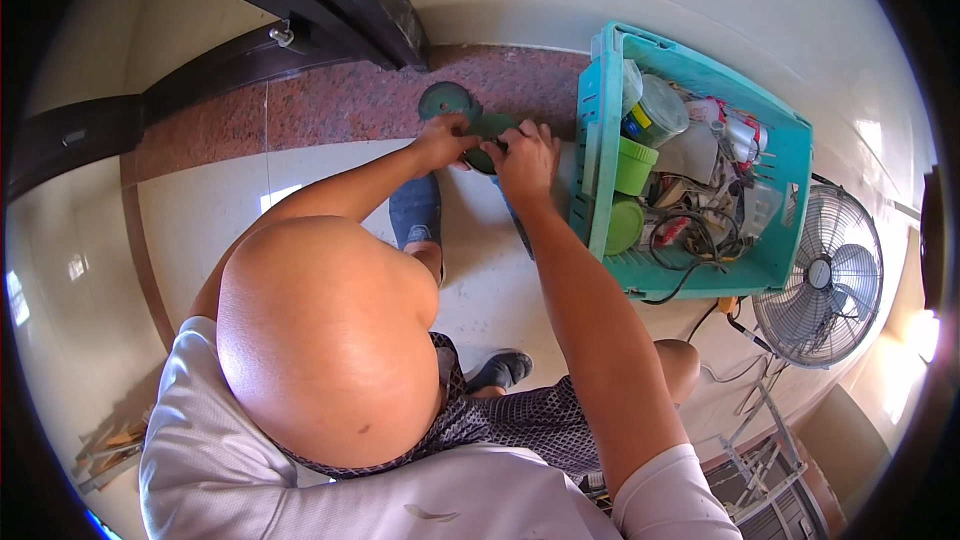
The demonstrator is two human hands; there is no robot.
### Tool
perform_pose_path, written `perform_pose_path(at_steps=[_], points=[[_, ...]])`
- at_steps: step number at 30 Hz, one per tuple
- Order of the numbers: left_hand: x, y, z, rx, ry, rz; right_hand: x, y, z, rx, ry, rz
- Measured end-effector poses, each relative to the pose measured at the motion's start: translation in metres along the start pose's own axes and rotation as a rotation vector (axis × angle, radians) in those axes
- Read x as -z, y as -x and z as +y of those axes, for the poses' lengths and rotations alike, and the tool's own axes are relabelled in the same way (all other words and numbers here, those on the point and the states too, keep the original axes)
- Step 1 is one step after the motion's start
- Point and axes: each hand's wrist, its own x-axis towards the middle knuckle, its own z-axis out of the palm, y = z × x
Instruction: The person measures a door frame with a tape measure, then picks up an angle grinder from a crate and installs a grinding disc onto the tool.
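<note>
Both my hands hold a dark green round disc [490, 127] in front of me, above the edge of the red granite strip. My left hand [441, 143] has its fingers closed on the disc's left side. From the right, my right hand [528, 160] grips the same disc, thumb and fingers over its face. Just beyond my left hand, a second dark green disc [440, 105] with a small centre hole lies flat on the granite. My fingers hide part of the held disc.
A turquoise plastic crate [597, 130] stands to the right, filled with tubs, cans, a green container [634, 165] and tangled cables [690, 245]. Behind it is a round metal fan [820, 273]. A dark door frame [370, 0] rises at the far left. My shod feet are on the pale tiles.
</note>
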Motion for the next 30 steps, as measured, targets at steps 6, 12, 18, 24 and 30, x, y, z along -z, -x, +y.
perform_pose_path(at_steps=[6, 12, 18, 24, 30], points=[[0.003, -0.007, -0.013, -0.002, 0.044, -0.028, 0.003, 0.010, 0.006, 0.069, -0.151, 0.025], [0.002, -0.004, 0.000, 0.048, 0.063, -0.048, -0.004, 0.007, 0.012, 0.044, -0.119, 0.017], [0.004, -0.003, -0.001, 0.037, 0.075, -0.052, -0.006, 0.010, 0.009, -0.001, -0.150, 0.022], [0.005, -0.002, 0.000, 0.046, 0.059, -0.058, -0.007, 0.005, 0.006, -0.031, -0.151, 0.027], [0.003, -0.004, 0.002, 0.043, 0.053, -0.056, -0.012, 0.011, 0.016, 0.068, -0.195, 0.084]])
